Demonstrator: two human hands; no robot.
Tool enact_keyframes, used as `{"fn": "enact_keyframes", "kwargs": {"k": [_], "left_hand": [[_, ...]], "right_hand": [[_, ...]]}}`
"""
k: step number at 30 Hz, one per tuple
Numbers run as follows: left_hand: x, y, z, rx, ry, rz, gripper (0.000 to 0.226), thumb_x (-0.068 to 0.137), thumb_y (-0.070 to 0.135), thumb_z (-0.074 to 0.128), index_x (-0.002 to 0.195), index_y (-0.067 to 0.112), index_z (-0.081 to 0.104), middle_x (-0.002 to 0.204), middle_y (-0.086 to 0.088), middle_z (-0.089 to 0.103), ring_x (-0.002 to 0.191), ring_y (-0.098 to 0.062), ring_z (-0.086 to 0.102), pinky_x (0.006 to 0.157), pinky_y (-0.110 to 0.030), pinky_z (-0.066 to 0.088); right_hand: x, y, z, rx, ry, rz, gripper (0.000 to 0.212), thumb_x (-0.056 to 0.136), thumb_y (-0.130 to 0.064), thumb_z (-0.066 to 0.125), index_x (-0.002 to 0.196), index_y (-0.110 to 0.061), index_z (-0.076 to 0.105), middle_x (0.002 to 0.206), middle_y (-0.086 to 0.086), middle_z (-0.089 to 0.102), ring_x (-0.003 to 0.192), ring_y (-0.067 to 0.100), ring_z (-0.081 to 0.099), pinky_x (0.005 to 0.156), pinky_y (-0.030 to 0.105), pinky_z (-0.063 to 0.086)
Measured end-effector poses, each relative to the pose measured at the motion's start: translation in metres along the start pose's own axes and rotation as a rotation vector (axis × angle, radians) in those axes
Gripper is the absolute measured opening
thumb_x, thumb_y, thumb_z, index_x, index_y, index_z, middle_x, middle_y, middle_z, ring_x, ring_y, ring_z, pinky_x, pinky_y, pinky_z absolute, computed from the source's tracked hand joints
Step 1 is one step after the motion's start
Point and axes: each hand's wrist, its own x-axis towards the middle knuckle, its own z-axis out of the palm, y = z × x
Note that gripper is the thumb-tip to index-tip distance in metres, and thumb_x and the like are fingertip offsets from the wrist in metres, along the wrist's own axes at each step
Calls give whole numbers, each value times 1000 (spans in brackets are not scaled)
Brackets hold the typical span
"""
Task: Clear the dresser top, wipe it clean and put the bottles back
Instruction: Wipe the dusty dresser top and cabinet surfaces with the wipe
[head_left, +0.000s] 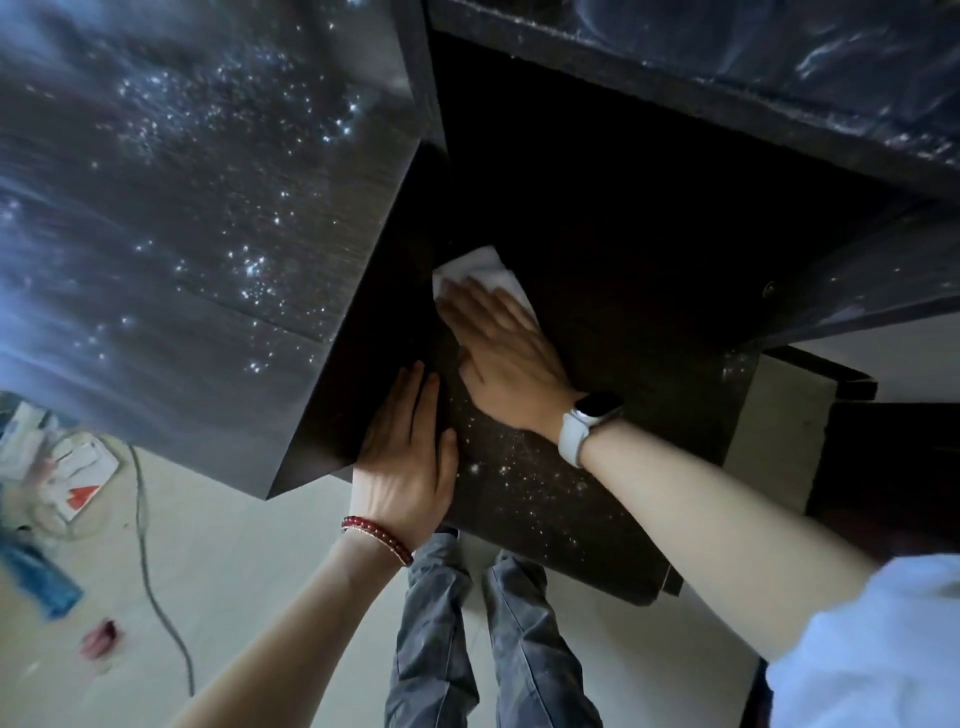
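The dark dresser top with a glittery finish fills the middle of the view, with no bottles standing on it. My right hand, a white watch on its wrist, presses flat on a white cloth near the back left of the top. My left hand, with a red bead bracelet on the wrist, rests flat with straight fingers on the front left edge of the dresser top, beside the tall side panel.
A tall dark glittery cabinet panel rises at the left, and another shelf overhangs at the back. On the pale floor at the left lie a blue bottle, a small red item, a grey cable and papers.
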Motion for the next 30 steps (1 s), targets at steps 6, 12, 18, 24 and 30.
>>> {"fn": "enact_keyframes", "kwargs": {"k": [6, 12, 18, 24, 30], "left_hand": [[-11, -5, -2, -34, -8, -4, 50, 88, 25, 34, 128, -4, 43, 136, -26, 44, 129, -32, 36, 109, -31, 21], [-32, -14, 0, -31, -25, 13, 48, 88, 24, 34, 128, -1, 40, 137, -25, 43, 130, -29, 30, 107, -36, 23], [-62, -23, -11, 20, -76, -34, 46, 87, 23, 34, 125, -2, 44, 130, -25, 49, 123, -34, 42, 104, -35, 25], [-72, -33, -8, 108, -143, -16, 49, 86, 23, 34, 126, 0, 48, 130, -21, 52, 124, -35, 46, 104, -42, 26], [-75, -34, -6, 141, -138, -17, 48, 85, 24, 34, 125, 3, 50, 133, -18, 51, 127, -28, 36, 101, -42, 25]], "right_hand": [[24, -9, -3, 99, 106, 189, 61, 77, -27, 26, 128, -1, 49, 136, 17, 48, 131, 30, 39, 111, 44, 25], [29, -14, -1, 94, 153, 231, 56, 79, -22, 27, 124, -4, 53, 137, 15, 48, 132, 28, 37, 110, 39, 16], [-40, -49, 17, 78, -112, -218, 54, 78, -20, 28, 127, -17, 51, 139, 0, 48, 133, 15, 36, 113, 35, 11], [-3, -11, 1, -52, -40, -78, 55, 82, -15, 30, 136, -14, 40, 144, 6, 41, 137, 21, 29, 112, 39, 2], [-3, -32, 10, -106, 13, 78, 54, 87, -20, 28, 139, -6, 33, 148, 12, 33, 139, 24, 24, 114, 45, 12]]}}
